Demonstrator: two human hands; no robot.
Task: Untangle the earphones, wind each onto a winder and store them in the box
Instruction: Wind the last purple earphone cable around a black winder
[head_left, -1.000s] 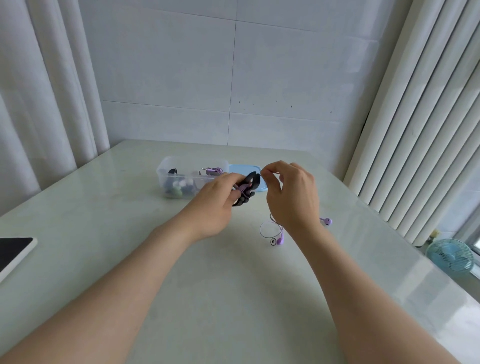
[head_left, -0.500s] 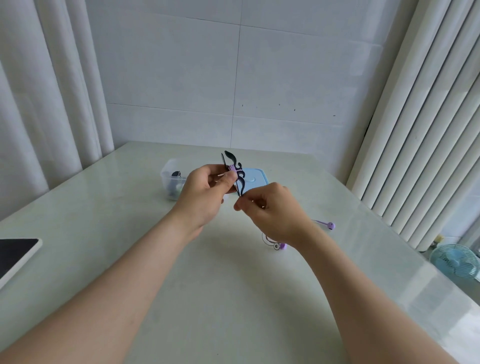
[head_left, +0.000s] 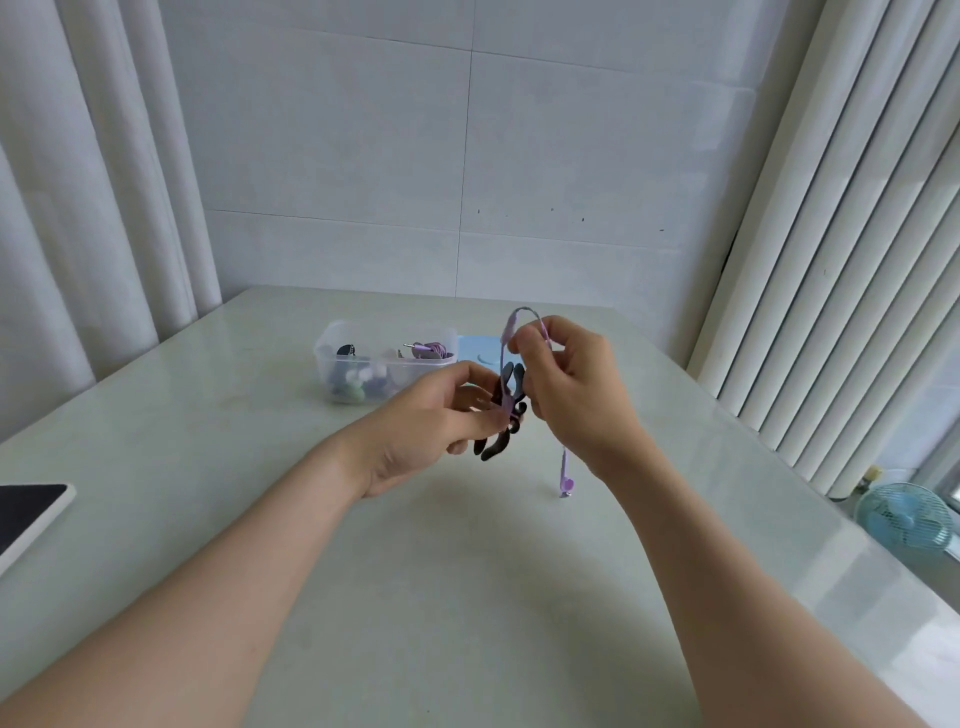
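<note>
On the pale glossy table (head_left: 467, 597), the clear plastic box (head_left: 332, 364) already holds wound sets. The left hand (head_left: 426, 421) pinches the black branched winder (head_left: 506, 415) above the table. The right hand (head_left: 576, 395) pinches the lilac earphone cable (head_left: 519, 312), looping it over. The winding looks unfinished and storing remains.

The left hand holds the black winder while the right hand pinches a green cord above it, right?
No, the cord is purple, not green, as the head view shows. The left hand does hold the black winder, and the right hand pinches the cord above it.
</note>
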